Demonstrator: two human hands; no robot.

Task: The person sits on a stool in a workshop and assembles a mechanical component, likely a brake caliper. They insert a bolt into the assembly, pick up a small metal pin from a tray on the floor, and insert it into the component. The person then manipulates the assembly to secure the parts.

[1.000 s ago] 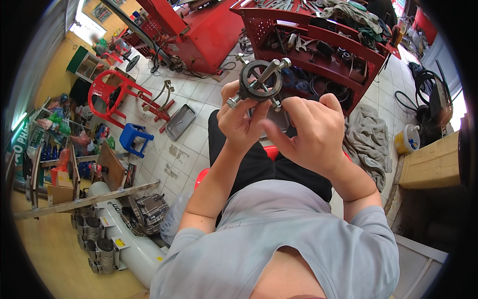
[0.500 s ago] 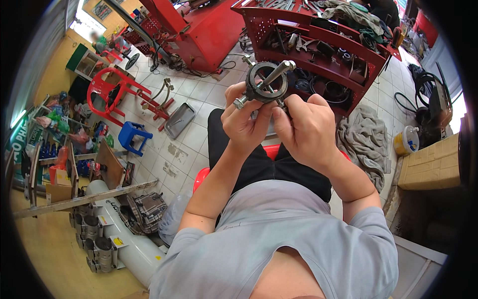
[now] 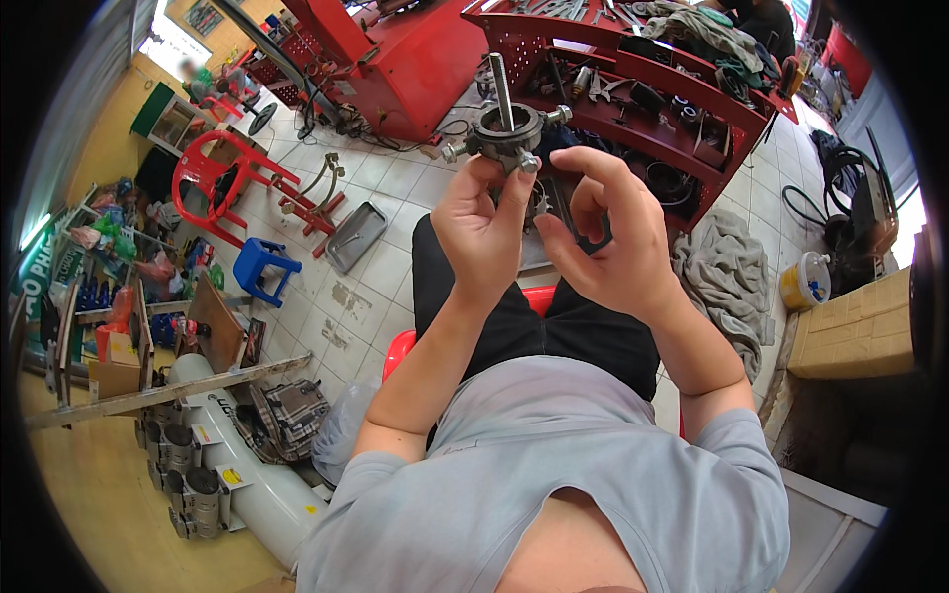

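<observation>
A dark metal puller [image 3: 506, 133], a ring with bolts sticking out of its sides and a long rod standing up through its middle, is held up in front of me above my lap. My left hand [image 3: 478, 222] has it pinched from below between thumb and fingers, near the lower bolt head. Just right of the ring, my right hand [image 3: 613, 222] is off the puller, its fingers curved and parted from the thumb, with nothing between them.
A red tool cart [image 3: 633, 79] full of tools stands ahead. On the tiled floor to the left are a grey metal tray [image 3: 356, 239], a blue stool [image 3: 265, 272] and a red chair [image 3: 213, 188]. A grey cloth heap [image 3: 722, 282] lies right, beside a lidded tub [image 3: 806, 280].
My right hand has let go of the puller and opened beside it. The puller has turned in my left hand, so its rod now points up.
</observation>
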